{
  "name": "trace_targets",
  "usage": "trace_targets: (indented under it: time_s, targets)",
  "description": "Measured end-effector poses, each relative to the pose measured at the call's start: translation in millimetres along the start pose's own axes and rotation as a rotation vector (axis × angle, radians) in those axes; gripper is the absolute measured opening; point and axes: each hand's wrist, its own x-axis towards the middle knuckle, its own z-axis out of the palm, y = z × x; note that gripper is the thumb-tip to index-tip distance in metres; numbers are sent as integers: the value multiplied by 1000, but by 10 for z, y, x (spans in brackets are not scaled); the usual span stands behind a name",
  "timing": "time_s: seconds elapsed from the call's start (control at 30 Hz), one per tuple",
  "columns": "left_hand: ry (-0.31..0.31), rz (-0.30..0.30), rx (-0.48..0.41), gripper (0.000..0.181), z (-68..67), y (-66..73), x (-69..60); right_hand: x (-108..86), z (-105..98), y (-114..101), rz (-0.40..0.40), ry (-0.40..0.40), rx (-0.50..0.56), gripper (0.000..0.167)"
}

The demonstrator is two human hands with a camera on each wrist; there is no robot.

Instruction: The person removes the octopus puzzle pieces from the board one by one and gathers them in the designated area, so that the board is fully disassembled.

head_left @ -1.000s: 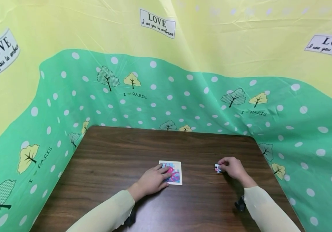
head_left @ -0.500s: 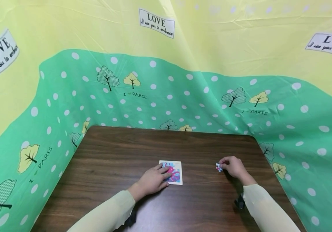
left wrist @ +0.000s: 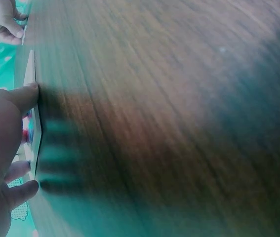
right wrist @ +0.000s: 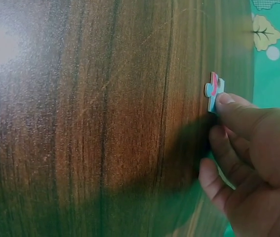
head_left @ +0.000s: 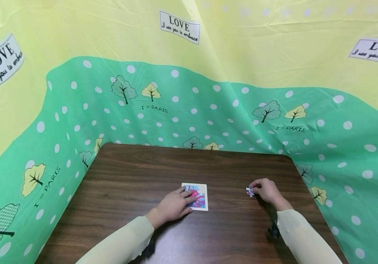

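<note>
A square jigsaw puzzle (head_left: 200,201) in a white frame lies flat on the table, showing a pink figure on blue. My left hand (head_left: 174,205) rests on its left part with the fingers extended, covering some of the picture. In the left wrist view, fingers (left wrist: 25,96) touch the rim of the thin frame (left wrist: 37,123). Farther right, my right hand (head_left: 266,190) pinches a loose puzzle piece (head_left: 250,192) between thumb and fingers. Up close in the right wrist view, that puzzle piece (right wrist: 214,93) is light blue with a pink stripe, tilted on edge; the thumb hides one corner.
The dark wood-grain table (head_left: 136,165) has rounded far corners. A green and yellow printed cloth (head_left: 209,110) surrounds it at the back and both sides. The right hand is near the table's right edge.
The puzzle piece has turned a little between the right hand's fingers, and that hand has shifted very slightly. My left hand and the framed puzzle stay where they were.
</note>
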Motion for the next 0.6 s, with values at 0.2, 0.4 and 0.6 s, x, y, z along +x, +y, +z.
trace_targets:
  time_s: [0.2,0.4,0.6]
  targets:
    - [-15,14,7,52,-34,-17,-4,-3,-7,-6,0,5,-13,11]
    - [-3,-4,30,51,-32,-2,-15,-15,-1,-19,0,-5,-9,10]
    - [17,-33,32,48,-14,13,-24,-17,-6,-50,-10,-5,-15,8]
